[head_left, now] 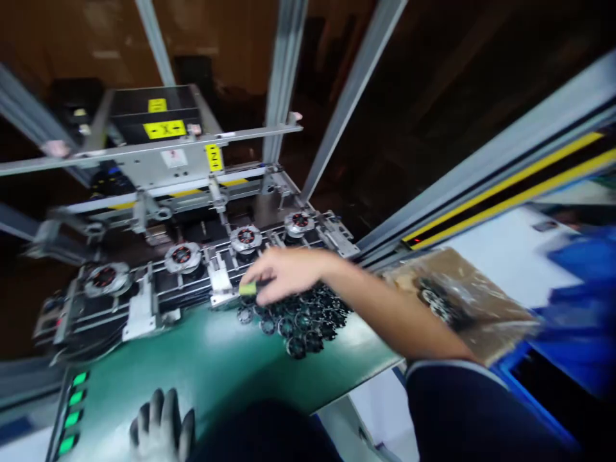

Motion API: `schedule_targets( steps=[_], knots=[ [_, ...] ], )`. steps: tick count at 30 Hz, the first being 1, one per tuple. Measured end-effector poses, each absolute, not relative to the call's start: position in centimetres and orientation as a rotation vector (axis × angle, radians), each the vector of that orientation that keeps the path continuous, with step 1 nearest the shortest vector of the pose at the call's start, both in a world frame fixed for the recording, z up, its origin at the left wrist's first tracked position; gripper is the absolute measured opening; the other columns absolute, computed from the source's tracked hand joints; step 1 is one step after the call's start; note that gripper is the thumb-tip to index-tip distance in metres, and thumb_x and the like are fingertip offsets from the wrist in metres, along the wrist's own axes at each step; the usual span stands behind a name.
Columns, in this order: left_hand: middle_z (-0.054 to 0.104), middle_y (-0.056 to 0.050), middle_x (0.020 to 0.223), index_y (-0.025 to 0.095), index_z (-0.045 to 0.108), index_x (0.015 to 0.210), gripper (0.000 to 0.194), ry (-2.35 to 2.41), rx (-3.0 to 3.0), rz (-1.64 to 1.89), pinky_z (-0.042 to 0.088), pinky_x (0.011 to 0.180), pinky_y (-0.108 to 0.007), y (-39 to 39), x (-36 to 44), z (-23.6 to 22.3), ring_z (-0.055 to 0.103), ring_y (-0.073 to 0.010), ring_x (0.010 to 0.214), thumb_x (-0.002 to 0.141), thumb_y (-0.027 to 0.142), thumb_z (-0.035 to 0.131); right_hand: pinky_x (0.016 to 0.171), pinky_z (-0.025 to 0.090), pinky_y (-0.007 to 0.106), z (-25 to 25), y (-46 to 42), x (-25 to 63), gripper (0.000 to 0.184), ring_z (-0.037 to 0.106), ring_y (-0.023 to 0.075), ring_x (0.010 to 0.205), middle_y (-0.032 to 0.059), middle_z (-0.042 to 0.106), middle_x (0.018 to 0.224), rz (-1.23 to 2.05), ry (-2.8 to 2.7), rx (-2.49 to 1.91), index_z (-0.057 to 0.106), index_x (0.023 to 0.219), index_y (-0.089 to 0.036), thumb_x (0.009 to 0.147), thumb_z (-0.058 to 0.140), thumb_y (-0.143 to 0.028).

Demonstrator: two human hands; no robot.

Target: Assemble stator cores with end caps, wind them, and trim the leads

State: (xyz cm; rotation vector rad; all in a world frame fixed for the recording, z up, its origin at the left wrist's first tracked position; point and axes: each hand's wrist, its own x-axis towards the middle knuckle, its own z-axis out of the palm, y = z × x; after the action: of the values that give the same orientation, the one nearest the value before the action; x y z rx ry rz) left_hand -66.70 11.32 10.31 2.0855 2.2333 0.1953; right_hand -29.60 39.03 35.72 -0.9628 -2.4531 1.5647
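Note:
My right hand (287,273), bare and slightly blurred, reaches over a pile of small round black parts (312,321) with ring-shaped rims. Its fingers curl together at the front edge of the fixture row. A yellow-green piece (248,289) shows at the fingertips; whether it is held or worn on a finger is unclear. My left hand (161,423), in a grey glove, rests on the green tabletop (158,369) with fingers stretched out. Behind, round metal holders carry parts with orange-and-black centres, such as the round part (246,237) just beyond my right hand.
A metal machine frame (282,77) surrounds the back. Its crossbar (240,135) spans above the fixtures. Green lit buttons (73,418) line the table's left edge. To the right stand an open cardboard box (462,289) with plastic lining and a blue crate (520,366).

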Motion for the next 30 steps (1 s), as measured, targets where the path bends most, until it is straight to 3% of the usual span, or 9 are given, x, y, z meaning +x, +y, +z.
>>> schedule_targets(
  steps=[4, 7, 10, 12, 14, 18, 24, 27, 30],
  knots=[
    [0.049, -0.022, 0.152, 0.013, 0.063, 0.132, 0.059, 2.156, 1.699, 0.482, 0.019, 0.122, -0.062, 11.0, -66.2, 11.8, 0.031, -0.0427, 0.146, 0.086, 0.047, 0.055, 0.100, 0.053, 0.027, 23.4, 24.9, -38.0, 0.052, 0.067, 0.0176, 0.106, 0.0032, 0.069, 0.117, 1.287, -2.222, -1.186, 0.072, 0.125, -0.025, 0.075, 0.084, -0.024],
    [0.049, -0.015, 0.154, 0.019, 0.069, 0.123, 0.055, 1.943, 1.020, 0.878, 0.003, 0.128, -0.056, 11.9, -65.8, 14.3, 0.016, -0.0373, 0.155, 0.076, 0.047, 0.067, 0.108, 0.049, 0.054, 16.8, 19.0, -40.8, 0.052, 0.061, 0.0338, 0.120, 0.0175, 0.064, 0.127, 1.143, -2.230, -1.417, 0.068, 0.130, -0.016, 0.078, 0.072, -0.009],
    [0.060, -0.012, 0.143, 0.023, 0.072, 0.116, 0.052, 1.701, 0.686, 1.088, 0.008, 0.130, -0.053, 13.7, -65.1, 16.9, 0.031, -0.0349, 0.151, 0.075, 0.055, 0.072, 0.112, 0.035, 0.071, 15.2, 17.9, -41.9, 0.047, 0.051, 0.0444, 0.132, 0.0260, 0.057, 0.137, 1.023, -2.210, -1.503, 0.067, 0.129, -0.011, 0.082, 0.068, -0.009],
    [0.066, -0.015, 0.136, 0.022, 0.072, 0.116, 0.061, 1.521, 0.575, 1.204, 0.020, 0.128, -0.055, 15.5, -64.4, 18.5, 0.047, -0.0358, 0.142, 0.078, 0.069, 0.064, 0.115, 0.034, 0.067, 16.1, 18.5, -42.8, 0.046, 0.049, 0.0443, 0.136, 0.0265, 0.056, 0.139, 1.023, -2.225, -1.431, 0.069, 0.126, -0.010, 0.081, 0.075, -0.016],
    [0.066, -0.018, 0.136, 0.019, 0.070, 0.120, 0.077, 1.269, 0.465, 1.335, 0.034, 0.122, -0.057, 17.7, -63.8, 20.1, 0.055, -0.0355, 0.135, 0.081, 0.082, 0.048, 0.110, 0.048, 0.051, 17.6, 19.3, -44.5, 0.043, 0.062, 0.0360, 0.122, 0.0197, 0.067, 0.125, 1.106, -2.272, -1.268, 0.073, 0.116, -0.013, 0.076, 0.085, -0.025],
    [0.061, -0.016, 0.145, 0.020, 0.067, 0.127, 0.079, 0.846, 0.328, 1.530, 0.042, 0.118, -0.054, 21.1, -63.7, 23.6, 0.054, -0.0319, 0.139, 0.088, 0.081, 0.038, 0.069, 0.055, 0.023, 20.5, 20.5, -49.8, 0.030, 0.070, 0.0159, 0.069, 0.0035, 0.074, 0.076, 1.308, -2.300, -0.993, 0.074, 0.085, -0.015, 0.088, 0.077, -0.045],
    [0.068, -0.015, 0.134, 0.021, 0.069, 0.124, 0.063, 0.589, 0.221, 1.659, 0.044, 0.116, -0.054, 20.9, -66.0, 26.0, 0.059, -0.0306, 0.133, 0.091, 0.071, 0.049, 0.052, 0.047, 0.015, 22.1, 19.6, -54.6, 0.040, 0.066, 0.0089, 0.056, 0.0013, 0.071, 0.068, 1.435, -2.357, -0.825, 0.067, 0.077, -0.011, 0.105, 0.051, -0.034],
    [0.072, -0.015, 0.121, 0.020, 0.071, 0.114, 0.078, 0.976, 0.510, 1.617, 0.055, 0.101, -0.050, 20.8, -65.8, 26.5, 0.067, -0.0301, 0.117, 0.087, 0.083, 0.035, 0.054, 0.047, 0.014, 22.7, 19.1, -54.8, 0.028, 0.067, 0.0084, 0.057, -0.0021, 0.069, 0.064, 1.390, -2.479, -0.746, 0.070, 0.076, -0.012, 0.099, 0.060, -0.024],
    [0.071, -0.010, 0.083, 0.018, 0.069, 0.086, 0.076, 1.540, 0.923, 1.428, 0.058, 0.077, -0.040, 22.4, -65.7, 27.6, 0.069, -0.0246, 0.082, 0.083, 0.086, 0.036, 0.063, 0.049, 0.015, 24.2, 21.4, -54.1, 0.021, 0.070, 0.0104, 0.067, -0.0018, 0.072, 0.067, 1.188, -2.650, -0.683, 0.071, 0.073, -0.014, 0.093, 0.069, -0.021]
  ],
)
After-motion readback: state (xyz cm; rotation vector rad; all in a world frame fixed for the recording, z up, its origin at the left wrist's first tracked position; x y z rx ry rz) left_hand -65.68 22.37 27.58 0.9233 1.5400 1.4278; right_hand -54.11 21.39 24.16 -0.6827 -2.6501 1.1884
